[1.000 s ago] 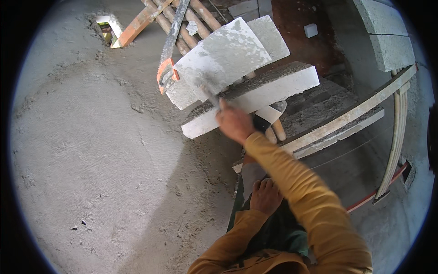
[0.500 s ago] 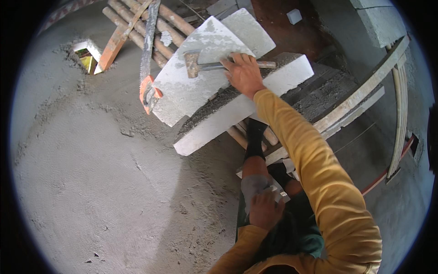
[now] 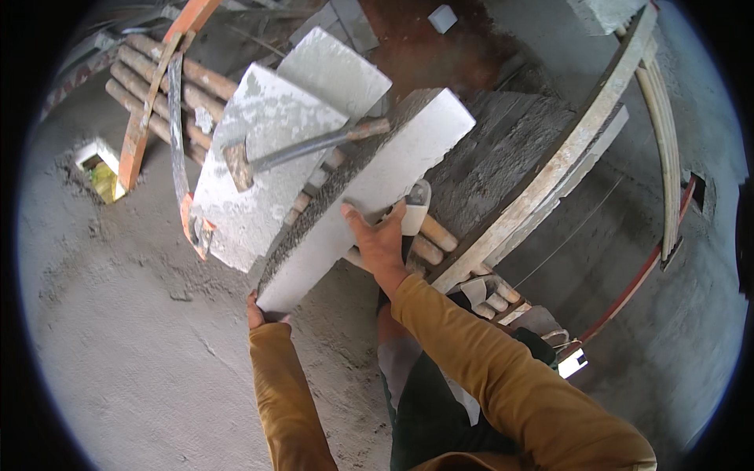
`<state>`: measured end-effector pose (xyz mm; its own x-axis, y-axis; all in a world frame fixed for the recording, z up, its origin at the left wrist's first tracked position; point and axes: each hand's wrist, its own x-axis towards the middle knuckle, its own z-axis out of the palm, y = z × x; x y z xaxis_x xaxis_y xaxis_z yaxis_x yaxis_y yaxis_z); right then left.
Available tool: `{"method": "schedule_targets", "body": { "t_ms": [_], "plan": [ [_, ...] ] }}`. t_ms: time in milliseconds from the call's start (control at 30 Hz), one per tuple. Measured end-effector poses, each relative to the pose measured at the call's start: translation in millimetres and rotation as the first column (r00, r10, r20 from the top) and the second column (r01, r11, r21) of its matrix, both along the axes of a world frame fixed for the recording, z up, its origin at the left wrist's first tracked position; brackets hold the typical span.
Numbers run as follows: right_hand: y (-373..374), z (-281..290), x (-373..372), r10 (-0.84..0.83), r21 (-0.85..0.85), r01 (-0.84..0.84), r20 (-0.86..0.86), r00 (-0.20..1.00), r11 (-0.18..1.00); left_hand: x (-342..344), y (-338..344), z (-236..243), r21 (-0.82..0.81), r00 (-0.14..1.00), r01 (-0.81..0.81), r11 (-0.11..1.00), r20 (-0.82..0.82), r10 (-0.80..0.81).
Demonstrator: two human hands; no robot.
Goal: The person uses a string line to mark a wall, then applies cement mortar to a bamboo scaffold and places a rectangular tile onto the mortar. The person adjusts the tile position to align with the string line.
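Note:
A long white block (image 3: 385,173) with wet grey mortar along its far upper side lies slanted before me. My left hand (image 3: 265,311) grips its lower left end, with fingers partly hidden behind the corner. Midway along, my right hand (image 3: 380,242) holds the near edge, thumb on the white face and the other fingers mostly out of sight beneath. Just beyond the block, a hammer (image 3: 302,149) with a worn handle rests on pale slabs (image 3: 267,118). A handsaw (image 3: 176,129) with an orange handle lies left of the slabs.
Round wooden poles (image 3: 169,94) form a platform under the slabs. A mortar-covered block course (image 3: 510,129) runs to the right beside a curved timber plank (image 3: 565,149). Rough grey plaster wall (image 3: 157,361) fills the left, with a small opening (image 3: 100,171).
My right hand has left the hammer and taken the block's near edge. My left hand has risen from by my knee to the block's lower end. The view has shifted.

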<state>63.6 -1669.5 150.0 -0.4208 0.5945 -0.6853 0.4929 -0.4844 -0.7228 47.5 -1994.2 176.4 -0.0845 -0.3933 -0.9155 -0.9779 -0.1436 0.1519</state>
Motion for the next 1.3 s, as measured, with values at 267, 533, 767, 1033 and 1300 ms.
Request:
{"method": "schedule_targets", "body": {
  "t_ms": [267, 533, 767, 1033, 1300],
  "plan": [
    [-5.3, 20.9, 8.7, -0.080, -0.052, 0.086, 0.110, 0.991, 0.995, 106.3, 9.5, -9.0, 0.123, 0.943, -0.210, 0.970, -0.237, 0.235],
    [10.0, 17.3, 30.4, -0.039, 0.014, 0.037, 0.300, 0.953, 0.999, 168.5, 68.7, 27.7, 0.059, 0.898, -0.260, 0.964, -0.352, 0.264],
    [32.8, -6.1, 57.3, -0.125, 0.053, 0.117, 0.199, 0.972, 0.992, 159.2, 88.4, 65.3, 0.160, 0.930, -0.061, 0.985, -0.349, 0.114],
    [79.6, 45.4, 102.9, -0.157, -0.143, 0.228, 0.391, 0.907, 0.963, 162.0, 112.3, 130.2, 0.080, 0.928, 0.163, 0.983, -0.352, -0.125],
    [175.4, 135.5, 214.5, -0.544, -0.066, 0.561, 0.178, 0.820, 0.825, 182.5, 198.2, 200.5, 0.101, 0.891, 0.371, 0.923, -0.320, -0.323]
  ]
}}
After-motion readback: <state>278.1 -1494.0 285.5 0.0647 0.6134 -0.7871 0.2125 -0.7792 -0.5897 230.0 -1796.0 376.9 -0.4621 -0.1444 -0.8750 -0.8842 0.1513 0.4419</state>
